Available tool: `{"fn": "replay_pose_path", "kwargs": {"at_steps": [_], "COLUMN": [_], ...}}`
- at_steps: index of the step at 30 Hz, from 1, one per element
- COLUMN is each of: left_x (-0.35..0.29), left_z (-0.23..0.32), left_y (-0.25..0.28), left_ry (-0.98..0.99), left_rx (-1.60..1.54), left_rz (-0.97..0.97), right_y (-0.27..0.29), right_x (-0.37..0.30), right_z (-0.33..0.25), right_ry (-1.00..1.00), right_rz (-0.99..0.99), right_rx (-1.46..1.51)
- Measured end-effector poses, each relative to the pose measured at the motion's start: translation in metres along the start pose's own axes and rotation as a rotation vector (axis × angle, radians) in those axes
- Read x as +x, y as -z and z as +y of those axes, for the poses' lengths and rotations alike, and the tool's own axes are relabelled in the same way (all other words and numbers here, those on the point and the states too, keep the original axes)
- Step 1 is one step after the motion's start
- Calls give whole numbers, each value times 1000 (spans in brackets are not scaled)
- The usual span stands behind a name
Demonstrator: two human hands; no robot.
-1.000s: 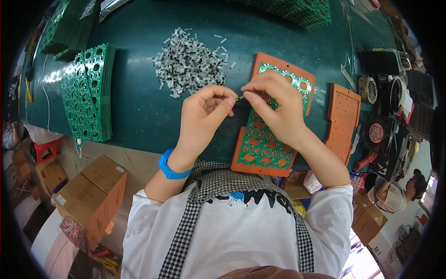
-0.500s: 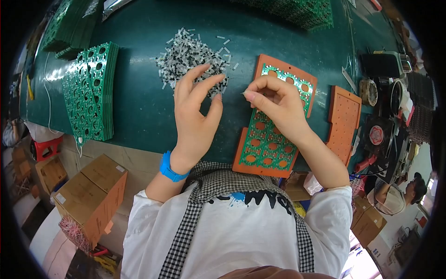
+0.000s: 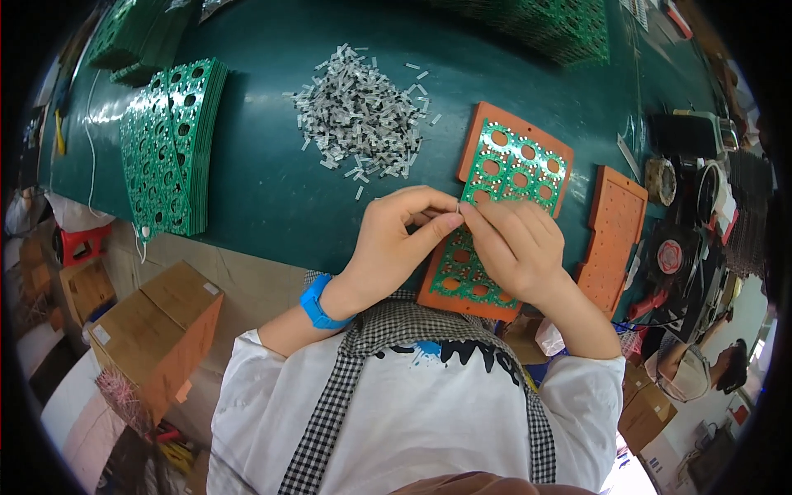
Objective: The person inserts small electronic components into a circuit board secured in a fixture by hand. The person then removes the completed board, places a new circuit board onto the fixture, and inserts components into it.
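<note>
My left hand, with a blue band at its wrist, is closed in a pinch, thumb against forefinger. My right hand pinches too, and its fingertips meet those of the left. Between them a tiny pale piece shows, mostly hidden by the fingers. Both hands are over the left edge of a green circuit board panel with rows of oval holes. That panel lies in an orange fixture tray; my right hand covers part of it. Beyond my left hand is a heap of small clear-and-black parts.
Stacks of green circuit boards stand at the left, with more boards at the back. Another orange tray and a tape roll lie to the right. Cardboard boxes are on the floor; another person is at far right.
My left hand has come away from the heap, moving right and nearer, and has closed from open fingers. My right hand has moved slightly nearer and right; the fingertips now meet.
</note>
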State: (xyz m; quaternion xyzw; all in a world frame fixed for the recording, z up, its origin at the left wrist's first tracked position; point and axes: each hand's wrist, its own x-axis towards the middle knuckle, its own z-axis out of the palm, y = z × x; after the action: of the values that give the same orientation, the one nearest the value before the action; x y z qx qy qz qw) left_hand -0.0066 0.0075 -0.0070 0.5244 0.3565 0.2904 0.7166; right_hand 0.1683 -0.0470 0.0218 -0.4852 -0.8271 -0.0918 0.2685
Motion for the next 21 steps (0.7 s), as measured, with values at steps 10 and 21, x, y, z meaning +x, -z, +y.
{"fn": "replay_pose_path", "kwargs": {"at_steps": [10,21], "left_x": [-13,-10], "left_z": [-5,22], "left_y": [5,38], "left_ry": [506,-347], "left_rx": [-333,1095], "left_rz": [-762,190], "right_y": [29,23], "right_x": [-27,-15], "right_z": [0,69], "right_ry": [-511,-759], "right_rz": [-422,-237], "right_rx": [1168,395]}}
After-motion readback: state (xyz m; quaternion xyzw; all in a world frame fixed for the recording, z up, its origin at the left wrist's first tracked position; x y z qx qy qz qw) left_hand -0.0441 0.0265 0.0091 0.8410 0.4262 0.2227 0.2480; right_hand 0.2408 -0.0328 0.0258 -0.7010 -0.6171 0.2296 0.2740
